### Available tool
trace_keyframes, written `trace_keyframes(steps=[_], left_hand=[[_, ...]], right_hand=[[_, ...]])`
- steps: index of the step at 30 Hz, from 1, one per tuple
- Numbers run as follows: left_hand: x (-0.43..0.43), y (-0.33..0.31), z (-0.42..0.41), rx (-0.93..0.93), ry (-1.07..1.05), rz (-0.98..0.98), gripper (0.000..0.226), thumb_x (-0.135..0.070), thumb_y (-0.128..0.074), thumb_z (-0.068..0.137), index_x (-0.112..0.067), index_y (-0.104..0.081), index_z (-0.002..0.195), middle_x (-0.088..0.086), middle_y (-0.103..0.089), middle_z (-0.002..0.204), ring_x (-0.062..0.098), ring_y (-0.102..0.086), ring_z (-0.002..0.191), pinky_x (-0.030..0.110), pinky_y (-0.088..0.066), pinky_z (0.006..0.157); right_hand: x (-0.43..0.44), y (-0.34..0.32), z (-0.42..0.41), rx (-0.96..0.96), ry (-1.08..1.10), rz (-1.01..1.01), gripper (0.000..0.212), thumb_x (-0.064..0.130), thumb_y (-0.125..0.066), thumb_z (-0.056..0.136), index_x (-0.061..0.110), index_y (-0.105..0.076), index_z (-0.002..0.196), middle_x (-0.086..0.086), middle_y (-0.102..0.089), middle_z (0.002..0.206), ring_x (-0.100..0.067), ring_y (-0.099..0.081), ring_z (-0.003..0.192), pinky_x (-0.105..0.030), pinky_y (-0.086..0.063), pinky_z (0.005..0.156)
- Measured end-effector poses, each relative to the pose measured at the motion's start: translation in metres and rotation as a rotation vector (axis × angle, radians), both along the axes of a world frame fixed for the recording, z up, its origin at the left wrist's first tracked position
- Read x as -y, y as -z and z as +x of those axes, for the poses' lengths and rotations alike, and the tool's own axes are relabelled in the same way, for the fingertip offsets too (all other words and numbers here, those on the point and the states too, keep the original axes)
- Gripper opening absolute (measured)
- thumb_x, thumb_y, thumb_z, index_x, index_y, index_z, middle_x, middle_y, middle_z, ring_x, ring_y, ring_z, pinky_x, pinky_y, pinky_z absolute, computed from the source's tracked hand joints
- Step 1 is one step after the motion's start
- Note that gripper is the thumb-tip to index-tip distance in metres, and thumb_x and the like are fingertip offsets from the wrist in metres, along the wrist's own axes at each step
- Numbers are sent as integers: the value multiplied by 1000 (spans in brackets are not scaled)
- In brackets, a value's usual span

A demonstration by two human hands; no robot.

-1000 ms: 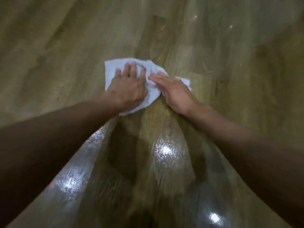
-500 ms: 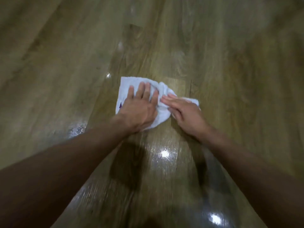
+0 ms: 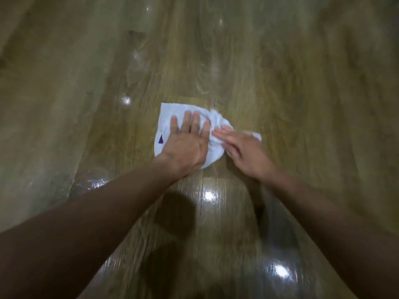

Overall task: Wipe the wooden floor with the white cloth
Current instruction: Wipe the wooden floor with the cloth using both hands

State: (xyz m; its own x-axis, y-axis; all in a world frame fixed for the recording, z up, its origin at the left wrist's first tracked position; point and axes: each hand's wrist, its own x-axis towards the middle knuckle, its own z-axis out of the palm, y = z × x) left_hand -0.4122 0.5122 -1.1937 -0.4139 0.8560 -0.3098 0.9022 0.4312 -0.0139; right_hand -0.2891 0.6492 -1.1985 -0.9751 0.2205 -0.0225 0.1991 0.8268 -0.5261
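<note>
Lying crumpled on the wooden floor point(image 3: 280, 83), near the middle of the view: one white cloth point(image 3: 170, 117), flatter at its left side, bunched into folds at its right. A small purple mark shows near the cloth's left edge.

Left hand point(image 3: 187, 145) — palm down on the cloth, fingers straight and spread a little, pressing it flat to the boards; nothing is clasped. Right hand point(image 3: 246, 149) — laid over the cloth's right portion, fingers extended and pointing left toward the other hand, slightly blurred; its grip likewise flat and unclenched, with a corner of cloth showing past the knuckles. Fingertips of the two hands lie just beside each other over the folds.

Both forearms bare, reaching in from the lower corners.

Floor — brown planks, glossy and wet-looking nearest the camera, with bright light reflections and dark shadows between the arms.
</note>
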Motion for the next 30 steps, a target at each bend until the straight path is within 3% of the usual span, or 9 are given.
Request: trace_keyframes(steps=[3, 6, 13, 17, 21, 23, 27, 30], left_hand=[[-40, -10, -17, 44, -127, -52, 58, -24, -17, 102, -9, 7, 152, 24, 10, 158, 42, 9, 145, 59, -1, 115], [-77, -18, -18, 104, -257, -122, 63, -29, -24, 102, -9, 8, 152, 24, 12, 157, 43, 11, 145, 61, -1, 115], [-52, -6, 47, 29, 66, -47, 63, -28, -22, 101, -4, 8, 151, 31, 12, 154, 50, 12, 142, 66, -2, 112], [-86, -9, 42, 89, 27, -38, 58, -23, -16, 101, -7, 8, 151, 28, 14, 156, 46, 15, 143, 64, 0, 113], [-127, -16, 31, 97, -58, -101, 58, -29, -16, 103, -9, 8, 152, 24, 13, 157, 42, 14, 144, 61, 0, 115], [-125, -19, 39, 78, -17, -118, 62, -28, -23, 102, -7, 9, 152, 26, 13, 156, 44, 13, 144, 62, -3, 115], [-91, -13, 83, 25, 204, -96, 65, -24, -27, 101, -5, 11, 150, 31, 14, 154, 49, 14, 142, 65, -2, 113], [-106, -11, 94, 56, 209, -105, 57, -16, -20, 102, -6, 7, 151, 32, 11, 154, 50, 12, 142, 66, -4, 112]], right_hand=[[-35, -8, -33, 4, 54, 20, 35, 4, -47, 97, 7, -55, 131, -9, -52, 138, -21, -41, 135, -26, -25, 114], [-49, -4, -45, 15, 134, 18, 37, 4, -46, 97, 6, -53, 133, -11, -50, 140, -22, -38, 137, -27, -24, 116], [-21, 10, 61, -51, 152, 92, 41, 1, -47, 94, 7, -51, 134, -8, -51, 139, -19, -36, 136, -29, -26, 112], [-62, 5, 50, -27, 163, 96, 40, -6, -48, 92, 4, -55, 130, -14, -53, 136, -29, -42, 134, -35, -32, 111], [-95, -2, 21, 18, 254, 102, 40, -4, -46, 91, 5, -57, 128, -14, -55, 135, -27, -43, 133, -17, -22, 109], [-93, -6, 32, 10, 239, 105, 43, -7, -47, 86, 4, -59, 126, -14, -58, 131, -28, -47, 130, -13, -20, 109], [-54, 0, 103, -4, 253, 111, 45, -7, -51, 85, 6, -58, 127, -10, -58, 132, -26, -45, 131, -33, -30, 111], [-73, -4, 122, 45, 148, 117, 45, -8, -52, 87, 5, -55, 131, -10, -53, 137, -21, -40, 133, -35, -31, 111]])
